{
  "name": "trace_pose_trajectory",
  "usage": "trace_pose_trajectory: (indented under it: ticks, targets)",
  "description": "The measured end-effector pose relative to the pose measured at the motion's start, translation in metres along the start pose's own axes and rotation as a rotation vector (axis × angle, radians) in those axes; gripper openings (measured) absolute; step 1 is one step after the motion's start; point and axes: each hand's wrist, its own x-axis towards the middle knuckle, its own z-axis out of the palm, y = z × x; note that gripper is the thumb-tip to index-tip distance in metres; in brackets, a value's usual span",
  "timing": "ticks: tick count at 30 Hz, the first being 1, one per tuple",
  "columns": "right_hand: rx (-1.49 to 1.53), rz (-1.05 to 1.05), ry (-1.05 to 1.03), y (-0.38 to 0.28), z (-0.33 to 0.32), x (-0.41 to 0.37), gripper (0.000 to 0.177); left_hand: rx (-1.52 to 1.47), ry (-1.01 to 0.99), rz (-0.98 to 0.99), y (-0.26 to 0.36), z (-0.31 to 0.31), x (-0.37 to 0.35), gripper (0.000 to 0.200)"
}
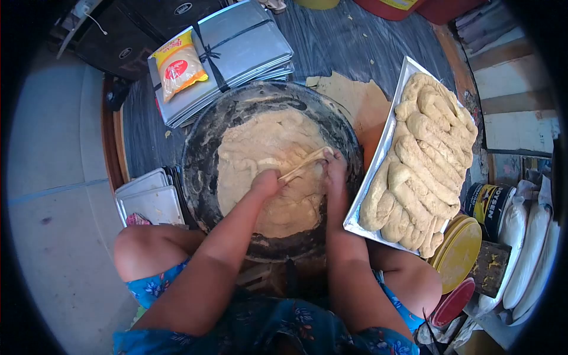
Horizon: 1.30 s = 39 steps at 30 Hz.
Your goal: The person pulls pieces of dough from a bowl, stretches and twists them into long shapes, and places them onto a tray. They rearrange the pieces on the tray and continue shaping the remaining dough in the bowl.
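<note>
A wide black basin stands between the person's knees, with a large mass of pale brown dough spread in it. My left hand is closed on the dough near the middle of the basin. My right hand, at the basin's right side, pinches the end of a thin strand of dough. The strand stretches between both hands, above the mass. Right of the basin, thick ropes of dough are piled on a metal tray.
Stacked metal trays tied with black cord lie behind the basin, a yellow-orange packet on top. More trays are at the left. Yellow lids, a paint bucket and white plastic-wrapped rolls stand at the right.
</note>
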Motion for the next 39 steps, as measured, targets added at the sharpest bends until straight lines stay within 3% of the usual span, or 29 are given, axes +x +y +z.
trace_pose_trajectory:
  ticks: [5,8,10,12,14,16,17,21,26,30,33,36,38,39]
  targets:
    - [0.153,-0.043,0.043,-0.008,0.010,0.018,0.017,-0.073,-0.379,0.032,-0.006,-0.052,-0.009,0.030]
    - [-0.203,-0.128,-0.072,0.005,0.003,0.020,0.029,0.065,-0.458,0.024,-0.008,-0.055,-0.010,0.033]
    - [-0.877,-0.648,0.137,-0.008,0.014,0.001,0.037,0.141,-0.114,-0.011,-0.001,-0.040,-0.012,0.044]
    - [-1.146,-0.865,0.208,-0.022,0.016,-0.017,0.050,0.274,0.177,0.054,0.011,-0.023,-0.016,0.054]
    - [-1.043,-0.415,0.180,-0.006,-0.018,-0.001,0.054,0.482,0.422,0.222,0.026,-0.014,-0.015,0.063]
    - [-0.988,-0.192,0.208,0.010,-0.035,-0.007,0.058,0.228,0.052,0.310,0.036,-0.004,0.001,0.059]
    - [-1.000,-0.198,0.248,0.023,-0.039,-0.017,0.060,0.098,-0.131,0.350,0.040,0.001,0.009,0.057]
    - [-1.243,-0.453,0.401,0.082,-0.020,-0.073,0.065,0.299,0.028,0.543,0.027,0.047,0.005,0.055]
    - [-1.416,-0.410,0.089,0.098,-0.006,-0.134,0.063,0.368,0.267,0.667,-0.009,0.079,0.003,0.065]
    - [-1.448,-0.354,-0.102,0.080,-0.024,-0.148,0.058,0.428,0.227,0.598,-0.014,0.069,-0.019,0.062]
    - [-0.980,-0.183,0.216,0.109,-0.055,-0.108,0.057,0.376,0.245,0.518,-0.009,0.070,-0.019,0.060]
    - [-0.605,-0.133,0.482,0.087,-0.020,-0.103,0.057,0.311,0.284,0.481,-0.002,0.063,-0.016,0.053]
    - [-0.592,-0.135,0.462,0.095,-0.022,-0.095,0.052,0.329,0.388,0.524,-0.003,0.068,-0.014,0.043]
    - [-0.587,-0.140,0.451,0.103,-0.028,-0.090,0.049,0.334,0.347,0.499,-0.001,0.066,-0.014,0.039]
